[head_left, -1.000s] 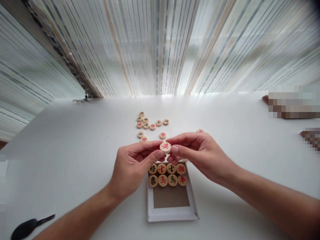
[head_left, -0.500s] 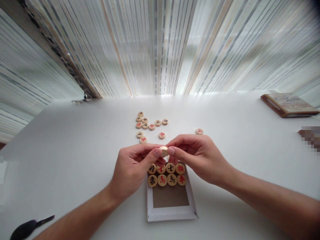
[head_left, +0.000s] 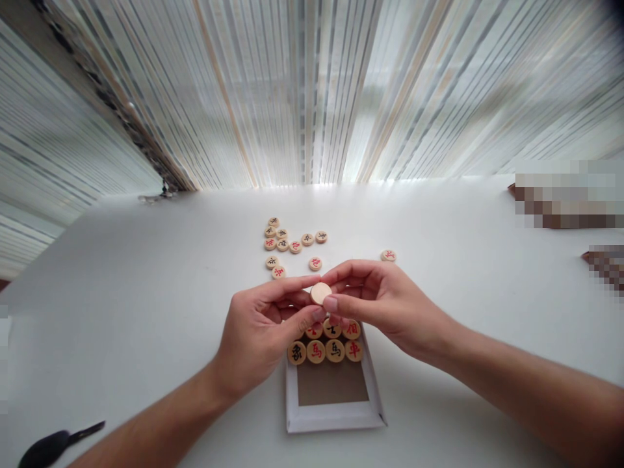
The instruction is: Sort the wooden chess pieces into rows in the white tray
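Note:
A round wooden Chinese chess piece (head_left: 320, 294) is pinched between the fingertips of my left hand (head_left: 266, 328) and my right hand (head_left: 385, 305), its blank face toward me. Both hands hold it above the far part of a shallow white box (head_left: 336, 419) with a brown bottom. Rows of chess pieces with red and black characters lie in the box, among them a black horse piece (head_left: 335, 351) and a red chariot piece (head_left: 353, 351). My fingers partly cover the farther pieces. The near half of the box shows its bare bottom.
Beyond my hands, several loose chess pieces (head_left: 283, 245) lie scattered on the white table (head_left: 146, 292). One red piece (head_left: 389, 255) sits apart to the right. A black-handled tool (head_left: 49, 448) lies at the near left. Striped curtains (head_left: 312, 97) hang along the far edge.
The held piece has turned so that its flat blank face shows more fully, where mostly its edge showed before. The fingers have shifted slightly; box and loose pieces stay in place.

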Available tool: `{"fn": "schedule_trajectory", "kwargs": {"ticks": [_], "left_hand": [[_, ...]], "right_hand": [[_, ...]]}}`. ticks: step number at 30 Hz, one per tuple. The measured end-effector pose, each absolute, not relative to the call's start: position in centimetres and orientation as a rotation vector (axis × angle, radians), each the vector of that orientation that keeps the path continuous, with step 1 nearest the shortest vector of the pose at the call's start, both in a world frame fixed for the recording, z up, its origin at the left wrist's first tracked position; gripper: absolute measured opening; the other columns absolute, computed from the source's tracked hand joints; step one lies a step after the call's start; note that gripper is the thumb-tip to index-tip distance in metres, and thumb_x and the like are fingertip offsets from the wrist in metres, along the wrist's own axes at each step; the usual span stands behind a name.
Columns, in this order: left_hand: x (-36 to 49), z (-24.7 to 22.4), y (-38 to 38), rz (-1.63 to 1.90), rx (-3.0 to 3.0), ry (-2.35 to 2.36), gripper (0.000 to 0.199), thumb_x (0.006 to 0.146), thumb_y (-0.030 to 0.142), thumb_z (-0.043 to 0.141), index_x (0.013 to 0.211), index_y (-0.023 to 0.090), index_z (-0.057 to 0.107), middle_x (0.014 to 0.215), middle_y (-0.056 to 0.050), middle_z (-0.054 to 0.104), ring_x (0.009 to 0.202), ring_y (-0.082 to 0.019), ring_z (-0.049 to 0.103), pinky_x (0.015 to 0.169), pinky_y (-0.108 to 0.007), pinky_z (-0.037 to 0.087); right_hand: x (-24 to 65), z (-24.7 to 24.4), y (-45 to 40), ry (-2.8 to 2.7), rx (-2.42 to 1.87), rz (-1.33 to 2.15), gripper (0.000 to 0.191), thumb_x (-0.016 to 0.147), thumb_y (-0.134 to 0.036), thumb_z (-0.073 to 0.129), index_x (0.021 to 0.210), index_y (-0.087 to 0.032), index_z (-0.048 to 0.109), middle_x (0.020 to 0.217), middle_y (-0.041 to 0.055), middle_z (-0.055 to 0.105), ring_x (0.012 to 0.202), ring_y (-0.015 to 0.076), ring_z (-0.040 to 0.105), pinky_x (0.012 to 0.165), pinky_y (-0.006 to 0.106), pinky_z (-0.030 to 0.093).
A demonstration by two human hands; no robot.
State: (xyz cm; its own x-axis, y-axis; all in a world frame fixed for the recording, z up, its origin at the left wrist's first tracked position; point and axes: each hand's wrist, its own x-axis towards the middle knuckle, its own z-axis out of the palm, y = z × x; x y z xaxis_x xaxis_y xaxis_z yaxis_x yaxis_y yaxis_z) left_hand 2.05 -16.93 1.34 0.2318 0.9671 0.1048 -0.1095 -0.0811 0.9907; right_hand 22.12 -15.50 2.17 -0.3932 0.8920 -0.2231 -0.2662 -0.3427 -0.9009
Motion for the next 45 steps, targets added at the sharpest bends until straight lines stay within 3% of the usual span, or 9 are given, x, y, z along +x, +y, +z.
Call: {"fn": "schedule_trajectory", "kwargs": {"ticks": [4, 7, 11, 24, 35, 39, 45], "left_hand": [[1.86, 0.83, -17.14, 1.133, 1.387, 0.969, 0.037, 0.076, 0.006, 0.091, 0.11, 0.021, 0.086, 0.094, -0.004, 0.086, 0.081, -0.017, 0.083, 0.073, -0.017, 0.069], [1.84, 0.65, -17.35, 1.133, 1.506, 0.958, 0.03, 0.081, 0.007, 0.088, 0.108, 0.02, 0.085, 0.094, -0.004, 0.086, 0.081, -0.016, 0.082, 0.076, -0.019, 0.068], [1.87, 0.72, -17.51, 1.132, 1.694, 0.93, 0.024, 0.086, 0.006, 0.082, 0.105, 0.02, 0.084, 0.093, -0.002, 0.084, 0.081, -0.013, 0.079, 0.078, -0.017, 0.066], [1.55, 0.86, -17.21, 1.149, 1.481, 0.959, 0.037, 0.074, 0.002, 0.091, 0.104, 0.022, 0.084, 0.094, -0.001, 0.083, 0.08, -0.014, 0.078, 0.077, -0.02, 0.067], [1.66, 0.85, -17.5, 1.173, 1.614, 0.961, 0.025, 0.08, 0.005, 0.087, 0.1, 0.019, 0.083, 0.09, -0.002, 0.082, 0.077, -0.014, 0.076, 0.075, -0.02, 0.065], [1.78, 0.78, -17.55, 1.201, 1.72, 0.933, 0.026, 0.084, 0.003, 0.083, 0.103, 0.021, 0.082, 0.09, -0.001, 0.081, 0.08, -0.012, 0.075, 0.076, -0.018, 0.063], [1.63, 0.62, -17.5, 1.188, 1.663, 0.925, 0.036, 0.079, -0.002, 0.086, 0.105, 0.023, 0.081, 0.093, 0.0, 0.082, 0.082, -0.013, 0.076, 0.079, -0.019, 0.064]], "right_hand": [[22.02, 2.23, -15.54, -1.016, -1.022, 1.896, 0.045, 0.054, -0.016, 0.105, 0.087, -0.015, 0.074, 0.07, -0.0023, 0.071, 0.062, 0.0087, 0.063, 0.055, 0.016, 0.049], [21.98, 2.18, -15.64, -1.031, -1.069, 1.914, 0.047, 0.053, -0.019, 0.106, 0.083, -0.016, 0.07, 0.065, -0.004, 0.067, 0.059, 0.0083, 0.059, 0.052, 0.017, 0.045], [22.03, 2.07, -15.8, -1.084, -1.085, 1.91, 0.044, 0.057, -0.028, 0.105, 0.077, -0.016, 0.068, 0.067, -0.0014, 0.069, 0.06, 0.0107, 0.062, 0.053, 0.02, 0.046], [22.57, 2.35, -15.09, -1.084, -0.897, 1.972, 0.028, 0.076, -0.035, 0.096, 0.085, -0.014, 0.081, 0.068, 0.0, 0.07, 0.06, 0.0088, 0.059, 0.058, 0.022, 0.047], [22.12, 2.0, -15.71, -1.032, -0.912, 2.03, 0.04, 0.061, -0.023, 0.104, 0.085, -0.016, 0.073, 0.071, -0.0007, 0.074, 0.064, 0.0102, 0.067, 0.057, 0.018, 0.05], [21.95, 2.1, -15.82, -1.066, -0.952, 1.966, 0.038, 0.062, -0.028, 0.104, 0.081, -0.015, 0.073, 0.069, 0.0003, 0.074, 0.061, 0.0101, 0.066, 0.055, 0.018, 0.051], [22.1, 2.67, -15.74, -1.115, -0.908, 1.926, 0.035, 0.065, -0.034, 0.103, 0.08, -0.014, 0.077, 0.069, 0.0016, 0.074, 0.061, 0.0107, 0.064, 0.055, 0.02, 0.05]]}}
